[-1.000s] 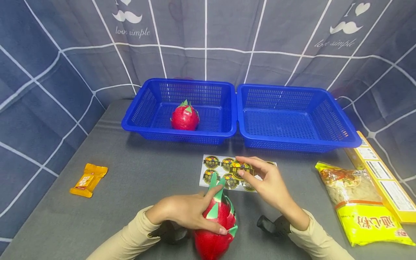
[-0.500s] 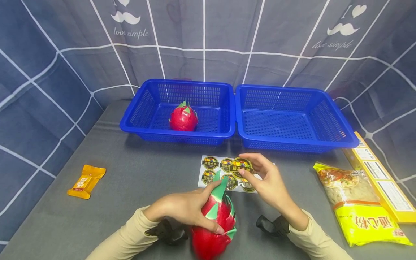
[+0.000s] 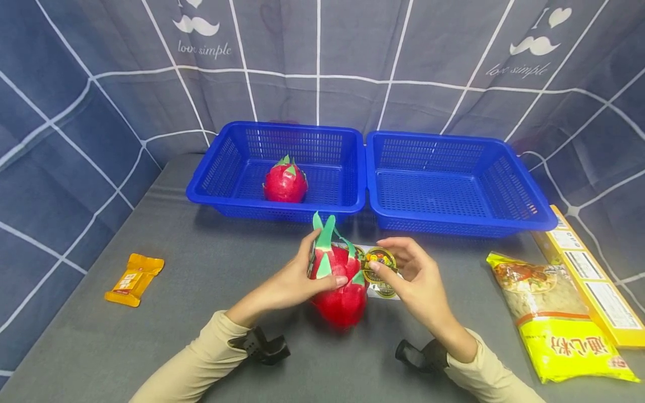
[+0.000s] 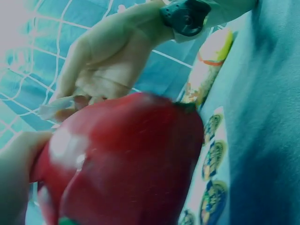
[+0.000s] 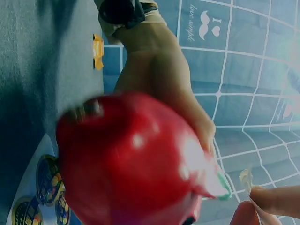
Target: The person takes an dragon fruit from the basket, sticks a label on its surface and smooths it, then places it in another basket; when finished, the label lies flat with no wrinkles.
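Note:
My left hand (image 3: 287,285) grips a red dragon fruit (image 3: 340,308) with green leaf tips, its thumb lying across the front. The fruit is held above the table, its leaves pointing away from me. Just right of it, my right hand (image 3: 425,291) pinches a round black-and-gold sticker (image 3: 381,256) between thumb and fingers. In the right wrist view the sticker (image 5: 247,180) shows edge-on at the fingertips, apart from the fruit (image 5: 126,159). A white sheet of stickers (image 3: 385,292) lies beneath, partly hidden by the fruit; several round stickers (image 4: 214,159) show in the left wrist view.
Two blue baskets stand side by side at the back; the left basket (image 3: 232,196) holds another dragon fruit (image 3: 285,183), and the right basket (image 3: 453,221) stands beside it. An orange packet (image 3: 134,280) lies at left. A yellow noodle bag (image 3: 569,324) and a yellow box (image 3: 604,285) lie at right.
My left hand has lifted the dragon fruit and carried it forward from the near edge, over the sticker sheet and close to the sticker. My right hand keeps pinching the sticker, nearly in place.

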Tool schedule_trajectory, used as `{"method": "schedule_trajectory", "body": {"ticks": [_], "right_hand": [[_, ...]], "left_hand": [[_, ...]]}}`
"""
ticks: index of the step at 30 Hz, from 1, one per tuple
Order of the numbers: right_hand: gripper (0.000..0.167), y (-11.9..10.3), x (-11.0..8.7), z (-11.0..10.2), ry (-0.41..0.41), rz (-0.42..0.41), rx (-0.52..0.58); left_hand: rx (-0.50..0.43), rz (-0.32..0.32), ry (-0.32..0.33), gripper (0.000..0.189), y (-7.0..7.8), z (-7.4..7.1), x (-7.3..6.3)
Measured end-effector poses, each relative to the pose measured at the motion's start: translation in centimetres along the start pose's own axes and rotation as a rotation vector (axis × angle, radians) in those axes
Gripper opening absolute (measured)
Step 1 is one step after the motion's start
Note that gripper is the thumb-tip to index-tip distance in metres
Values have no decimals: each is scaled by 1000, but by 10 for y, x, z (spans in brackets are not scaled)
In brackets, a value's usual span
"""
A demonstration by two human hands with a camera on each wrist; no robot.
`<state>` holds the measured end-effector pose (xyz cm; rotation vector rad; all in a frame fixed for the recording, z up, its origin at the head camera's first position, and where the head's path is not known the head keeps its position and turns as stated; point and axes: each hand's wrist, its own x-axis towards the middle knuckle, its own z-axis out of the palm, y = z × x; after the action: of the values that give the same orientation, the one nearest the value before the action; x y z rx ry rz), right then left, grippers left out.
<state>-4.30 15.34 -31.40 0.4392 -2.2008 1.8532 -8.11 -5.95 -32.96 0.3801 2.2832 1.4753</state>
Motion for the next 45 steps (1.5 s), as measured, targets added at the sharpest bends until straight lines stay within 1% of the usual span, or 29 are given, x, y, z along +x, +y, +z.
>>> {"method": "schedule_trajectory", "body": {"ticks": [3, 5, 7, 12, 19, 22, 23, 25, 29, 30, 33, 38, 40, 42, 45], "right_hand": [[33, 0, -2, 2, -39, 4, 31], [32, 0, -4, 4, -67, 7, 45], [31, 0, -5, 6, -83, 12, 32], [31, -2, -10, 12, -92, 19, -53], [31, -8, -17, 16, -127, 99, -133], [31, -10, -20, 18, -110, 101, -165], [31, -10, -20, 19, -100, 87, -176], [31, -9, -22, 21, -74, 29, -216], [34, -8, -24, 24, -16, -105, -334], [36, -8, -25, 25, -1, -128, -360], [41, -7, -24, 26, 21, -156, -402], [50, -4, -23, 27, 70, -182, -408], [55, -2, -23, 28, 96, -166, -388], [60, 1, -23, 30, 112, -120, -343], [67, 5, -24, 34, 120, 26, -241]], "left_hand": [[-33, 3, 85, 95, -3, 5, 3], [-45, 12, 120, 94, -4, 7, 4], [-58, 18, 134, 93, -5, 9, 5], [-61, 35, 152, 90, -5, 12, 4], [-106, 9, 189, 88, -2, 14, 2], [-108, 12, 196, 89, -1, 15, 1], [-107, 11, 197, 89, -1, 15, 1], [-99, 8, 202, 90, -1, 15, 1], [-89, -6, 210, 89, 0, 16, 1], [-88, -7, 211, 89, -1, 16, 1], [-94, -6, 208, 88, -1, 16, 1], [-139, 4, 218, 84, 0, 17, -1], [-186, -8, 221, 82, 1, 19, -1], [-245, -23, 219, 82, 1, 23, -2], [-314, -48, 222, 82, 1, 29, -3]]}}
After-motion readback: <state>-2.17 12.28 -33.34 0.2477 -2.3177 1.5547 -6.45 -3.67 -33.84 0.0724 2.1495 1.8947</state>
